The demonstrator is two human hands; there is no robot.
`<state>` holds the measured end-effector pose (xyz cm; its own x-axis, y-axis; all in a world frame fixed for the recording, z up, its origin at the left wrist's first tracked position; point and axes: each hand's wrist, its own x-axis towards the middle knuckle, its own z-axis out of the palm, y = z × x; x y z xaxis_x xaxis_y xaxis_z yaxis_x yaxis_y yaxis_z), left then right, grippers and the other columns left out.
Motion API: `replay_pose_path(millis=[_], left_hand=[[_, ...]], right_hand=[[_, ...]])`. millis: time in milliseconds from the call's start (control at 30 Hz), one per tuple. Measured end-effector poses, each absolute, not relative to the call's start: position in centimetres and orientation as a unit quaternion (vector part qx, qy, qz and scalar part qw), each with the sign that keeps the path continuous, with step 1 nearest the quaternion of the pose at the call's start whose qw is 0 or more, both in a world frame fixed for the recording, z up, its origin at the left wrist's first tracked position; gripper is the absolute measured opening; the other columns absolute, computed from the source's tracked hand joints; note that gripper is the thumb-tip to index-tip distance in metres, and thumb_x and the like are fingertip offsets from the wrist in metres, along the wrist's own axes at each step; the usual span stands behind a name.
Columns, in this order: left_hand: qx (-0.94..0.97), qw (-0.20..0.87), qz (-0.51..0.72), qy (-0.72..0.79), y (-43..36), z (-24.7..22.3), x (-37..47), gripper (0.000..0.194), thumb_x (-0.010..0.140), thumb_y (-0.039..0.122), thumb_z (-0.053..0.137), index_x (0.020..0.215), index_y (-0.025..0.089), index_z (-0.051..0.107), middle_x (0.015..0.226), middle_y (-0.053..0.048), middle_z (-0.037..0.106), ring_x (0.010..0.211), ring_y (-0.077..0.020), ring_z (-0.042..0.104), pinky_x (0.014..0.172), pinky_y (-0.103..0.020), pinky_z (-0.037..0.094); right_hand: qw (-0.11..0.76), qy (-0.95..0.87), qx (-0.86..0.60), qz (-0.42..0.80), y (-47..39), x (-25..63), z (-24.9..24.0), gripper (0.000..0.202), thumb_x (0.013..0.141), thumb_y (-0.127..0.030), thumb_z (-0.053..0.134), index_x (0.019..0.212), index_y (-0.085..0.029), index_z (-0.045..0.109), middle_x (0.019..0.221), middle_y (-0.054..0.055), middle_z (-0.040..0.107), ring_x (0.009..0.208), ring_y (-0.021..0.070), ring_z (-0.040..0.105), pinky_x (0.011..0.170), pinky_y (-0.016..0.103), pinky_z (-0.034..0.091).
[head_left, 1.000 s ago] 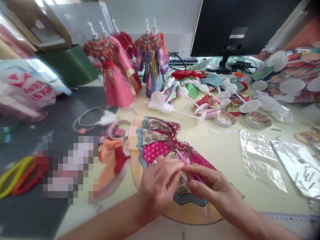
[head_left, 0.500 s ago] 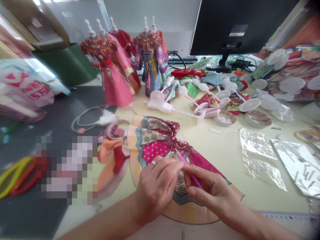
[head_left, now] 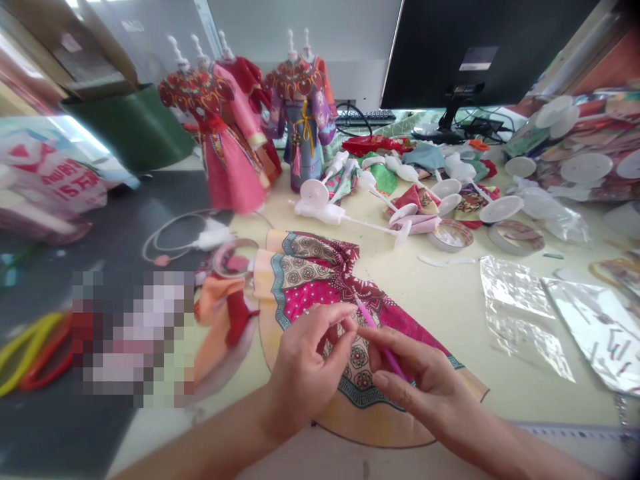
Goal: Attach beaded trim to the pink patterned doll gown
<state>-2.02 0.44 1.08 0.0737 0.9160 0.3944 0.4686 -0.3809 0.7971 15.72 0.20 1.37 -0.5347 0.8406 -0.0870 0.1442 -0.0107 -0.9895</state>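
A patterned magenta, cream and peach fabric piece (head_left: 310, 300) with a gathered middle lies spread on the pale table (head_left: 430, 293). Above its centre, my left hand (head_left: 315, 360) has its thumb and fingertips curled together in a pinch; whatever is between them is too small to make out. Held between the thumb and fingers of my right hand (head_left: 420, 373) is a slim pink-purple pen-like tool (head_left: 369, 313), its thin tip pointing up and away. My right index fingertip is close to my left fingertips.
Dressed doll forms (head_left: 305, 147) stand at the back left. White stands and doll parts (head_left: 320, 212) lie behind the fabric, near tape rolls (head_left: 515, 237). Clear plastic bags (head_left: 517, 287) are at the right. Orange fabric (head_left: 217, 300) and yellow-red scissors (head_left: 35, 353) lie left.
My left hand has turned and its fingers have opened into a rounder pinch, showing the thumb. The pink tool's tip is now more visible. My right hand has barely moved.
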Motion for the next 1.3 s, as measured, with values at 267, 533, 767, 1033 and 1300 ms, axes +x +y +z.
replay_pose_path(millis=[267,533,767,1033,1300], left_hand=[[0.502,0.510,0.455,0.529,1.2,1.9,-2.2,0.026,0.077,0.013,0.060,0.101,0.021,0.053,0.078,0.002,0.061,0.068,-0.0072,0.055,0.063,-0.017,0.046],[0.384,0.638,0.454,0.489,1.8,2.0,-2.5,0.030,0.076,0.015,0.064,0.103,0.020,0.053,0.079,0.003,0.057,0.071,-0.0057,0.052,0.063,-0.015,0.041],[0.302,0.722,0.435,0.446,1.9,2.2,-2.7,0.032,0.075,0.018,0.067,0.104,0.018,0.052,0.077,0.003,0.051,0.056,-0.0025,0.039,0.047,-0.014,0.029],[0.264,0.742,0.462,0.407,2.0,1.8,-2.8,0.030,0.075,0.010,0.063,0.102,0.018,0.054,0.079,0.002,0.051,0.054,-0.0020,0.037,0.045,-0.014,0.026],[0.256,0.749,0.460,0.402,2.3,1.8,-2.7,0.030,0.075,0.008,0.063,0.101,0.017,0.054,0.076,0.002,0.051,0.053,-0.0018,0.036,0.045,-0.015,0.025]], right_hand=[[0.299,-0.697,-0.383,0.528,-0.3,15.9,1.3,0.051,0.082,-0.018,0.056,0.128,-0.029,0.038,0.083,-0.002,0.052,0.069,0.0094,0.049,0.060,0.022,0.044],[0.352,-0.740,-0.364,0.443,0.1,16.0,0.8,0.037,0.088,-0.018,0.046,0.124,-0.023,0.042,0.077,0.000,0.053,0.065,0.0100,0.051,0.057,0.023,0.046],[0.362,-0.800,-0.348,0.328,0.0,17.1,0.9,0.036,0.092,-0.019,0.039,0.128,-0.019,0.043,0.086,0.006,0.052,0.074,0.0134,0.052,0.059,0.026,0.048],[0.391,-0.856,-0.270,0.202,-0.4,17.6,1.7,0.032,0.082,-0.002,0.049,0.113,-0.010,0.051,0.085,0.007,0.058,0.077,0.0142,0.052,0.064,0.027,0.046],[0.376,-0.867,-0.245,0.217,-0.2,17.3,1.3,0.032,0.082,-0.002,0.048,0.114,-0.009,0.050,0.082,0.006,0.056,0.073,0.0139,0.050,0.060,0.028,0.044]])
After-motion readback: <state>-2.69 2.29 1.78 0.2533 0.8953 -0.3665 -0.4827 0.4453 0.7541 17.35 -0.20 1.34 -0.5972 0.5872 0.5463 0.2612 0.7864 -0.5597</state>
